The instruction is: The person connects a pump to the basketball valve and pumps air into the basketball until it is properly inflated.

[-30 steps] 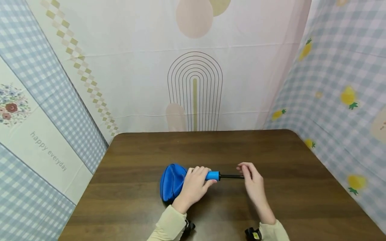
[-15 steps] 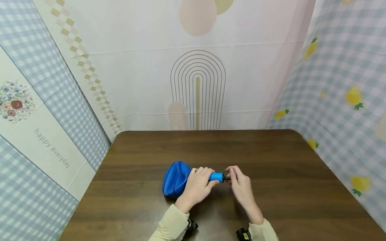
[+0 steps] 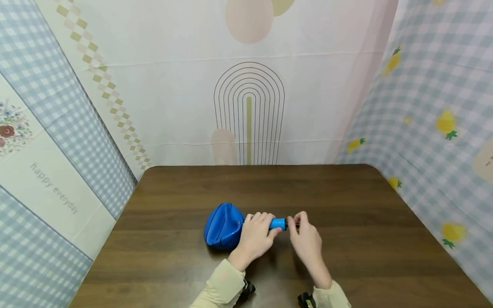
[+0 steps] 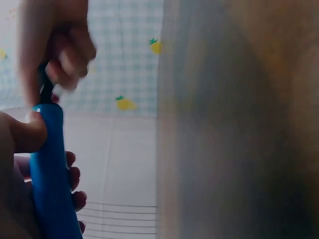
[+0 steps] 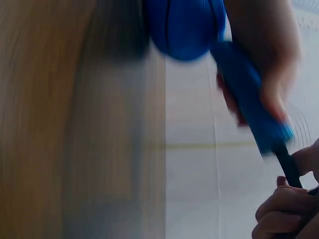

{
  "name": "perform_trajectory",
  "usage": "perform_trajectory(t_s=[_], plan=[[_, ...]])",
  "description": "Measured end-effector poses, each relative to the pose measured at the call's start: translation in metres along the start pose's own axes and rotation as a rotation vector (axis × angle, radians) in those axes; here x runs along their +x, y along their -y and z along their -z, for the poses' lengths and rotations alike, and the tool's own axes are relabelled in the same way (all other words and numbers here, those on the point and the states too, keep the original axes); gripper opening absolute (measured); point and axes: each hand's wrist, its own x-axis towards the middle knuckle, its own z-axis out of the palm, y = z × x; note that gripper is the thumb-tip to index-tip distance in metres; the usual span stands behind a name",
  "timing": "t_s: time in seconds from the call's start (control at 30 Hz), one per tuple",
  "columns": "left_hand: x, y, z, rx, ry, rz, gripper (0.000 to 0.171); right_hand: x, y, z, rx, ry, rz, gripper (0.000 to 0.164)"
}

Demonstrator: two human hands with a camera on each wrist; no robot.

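Observation:
A blue hand pump [image 3: 278,223] lies across the middle of the head view, its barrel gripped by my left hand [image 3: 255,235]. Its black rod [image 4: 47,87] sticks out of the barrel's right end, only a short length showing. Fingers of my right hand [image 3: 307,238] curl round the rod's outer end, close to the barrel; the handle is mostly hidden. At the pump's left end sits a soft blue ball [image 3: 223,226], dented and only partly round. My left hand covers most of the barrel in the head view, and where pump and ball meet is hidden.
Beneath everything is a dark brown wooden table [image 3: 173,188] with rounded far corners. A pale patterned cloth [image 3: 308,107] hangs behind it, and checked cloths [image 3: 416,141] stand at both sides. Black wrist cameras [image 3: 306,300] are strapped under the sleeves.
My right hand has moved left toward the barrel, pushing the black rod in so that much less of it shows. My left hand keeps its grip, and the ball stays about where it was.

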Motion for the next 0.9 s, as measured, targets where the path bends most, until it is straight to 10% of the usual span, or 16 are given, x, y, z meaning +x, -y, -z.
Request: perform_trajectory(t_s=[0.27, 0.5, 0.67, 0.9], plan=[[-0.001, 0.013, 0.008, -0.087, 0.022, -0.002, 0.036, 0.004, -0.001, 0.004, 0.087, 0.098, 0.014, 0.023], [0.000, 0.025, 0.017, -0.099, 0.041, 0.050, 0.035, 0.012, -0.016, 0.029, 0.057, -0.083, -0.048, 0.026], [-0.001, 0.018, 0.009, -0.045, 0.052, -0.004, 0.034, 0.003, -0.005, 0.012, 0.006, -0.148, -0.068, 0.024], [-0.002, 0.009, 0.007, -0.086, 0.083, -0.036, 0.034, -0.006, 0.013, -0.009, 0.016, -0.016, -0.007, 0.020]])
